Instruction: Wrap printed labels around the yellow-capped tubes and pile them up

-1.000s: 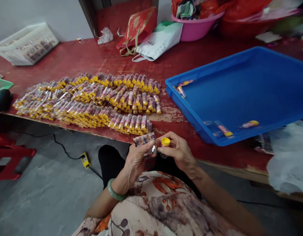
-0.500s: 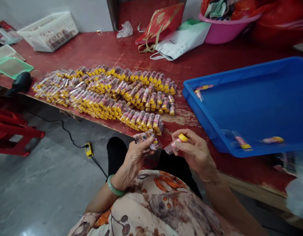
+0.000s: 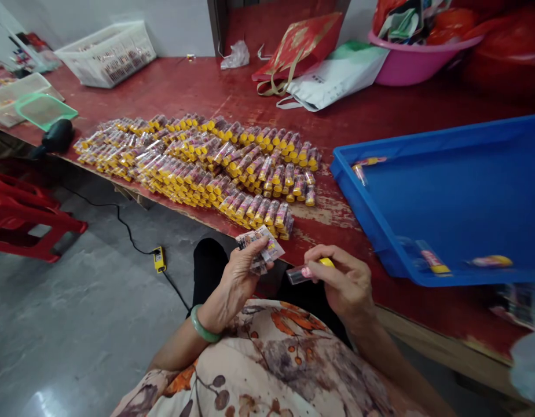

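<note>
My left hand (image 3: 241, 269), with a green bangle at its wrist, pinches a small stack of printed cards (image 3: 262, 244) under the thumb. To its right, my right hand (image 3: 345, 278) grips a clear tube (image 3: 300, 274) with a yellow cap, its clear end pointing left toward the cards. Something pink shows inside that tube, close to the cap. The two hands are a short way apart, above my lap. Just beyond them, a large pile of capped tubes (image 3: 198, 162) lies in stacked rows on the red table (image 3: 332, 217).
A blue tray (image 3: 380, 243) with several loose tubes stands on the right. Behind are a white basket (image 3: 109, 58), a red bag (image 3: 300, 46), a white bag (image 3: 337, 78) and a pink basin (image 3: 417, 61). A black tool (image 3: 58, 136) lies at the left edge, near red stools (image 3: 37, 223).
The tube in my right hand has tipped from slanting to nearly level. The cards in my left hand now face up more, spread flatter. The whole view has shifted slightly.
</note>
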### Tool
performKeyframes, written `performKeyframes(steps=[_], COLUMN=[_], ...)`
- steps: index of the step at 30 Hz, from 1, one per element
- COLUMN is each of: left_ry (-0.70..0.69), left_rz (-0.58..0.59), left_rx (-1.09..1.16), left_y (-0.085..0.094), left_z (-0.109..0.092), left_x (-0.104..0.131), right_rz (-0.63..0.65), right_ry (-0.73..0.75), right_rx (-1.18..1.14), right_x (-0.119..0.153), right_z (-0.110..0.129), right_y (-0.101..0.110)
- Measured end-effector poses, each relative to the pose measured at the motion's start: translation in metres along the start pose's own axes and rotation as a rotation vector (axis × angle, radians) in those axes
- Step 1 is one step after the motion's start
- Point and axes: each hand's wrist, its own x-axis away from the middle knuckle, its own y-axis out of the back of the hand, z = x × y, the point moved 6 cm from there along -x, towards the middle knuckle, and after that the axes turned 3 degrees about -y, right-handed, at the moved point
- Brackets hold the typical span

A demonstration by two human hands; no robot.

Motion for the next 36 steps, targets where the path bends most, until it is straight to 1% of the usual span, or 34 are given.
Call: performKeyframes(steps=[3,5,9,12,15,18,20,23,25,29,32,36], left_ry=[-0.027,-0.039,-0.045,-0.065,-0.103,-0.091,-0.075,-0.050,-0.022,0.003,0.022,0.046], left_rz=[0.032,0.084,0.112,0.111,0.089,0.077,0.076,0.085,0.082,0.089,0.109,0.126], left_rx=[-0.040,-0.068,-0.121,-0.201,-0.198,-0.155,-0.129,-0.091,-0.082,-0.073,-0.055,-0.031], left_y=[-0.005,-0.009,-0.009,-0.006,-0.003,-0.002,-0.002,-0.003,-0.004,-0.005,-0.006,-0.006], left_z=[0.001,0.003,0.005,0.002,-0.003,-0.004,-0.003,-0.001,0.002,0.005,0.006,0.008], left_x=[0.004,0.007,0.010,0.009,0.007,0.005,0.004,0.003,0.003,0.006,0.009,0.012], right_rz=[0.001,0.019,-0.004,0.029,0.069,0.067,0.047,-0.017,-0.057,-0.095,-0.135,-0.193], right_ry=[-0.216,-0.287,-0.271,-0.257,-0.260,-0.229,-0.182,-0.087,-0.016,0.130,0.265,0.590], right_rx=[0.056,0.079,0.057,0.095,0.158,0.112,0.076,0.067,0.054,0.044,0.199,0.466], right_x=[-0.003,-0.006,-0.015,-0.020,-0.020,-0.015,-0.011,-0.004,0.000,0.004,0.008,0.021], right_z=[-0.014,-0.018,-0.014,-0.010,-0.007,-0.006,-0.007,-0.007,-0.004,0.011,0.025,0.042], right_y=[-0.007,-0.015,-0.021,-0.019,-0.011,0.003,0.011,0.020,0.020,0.011,0.004,-0.006])
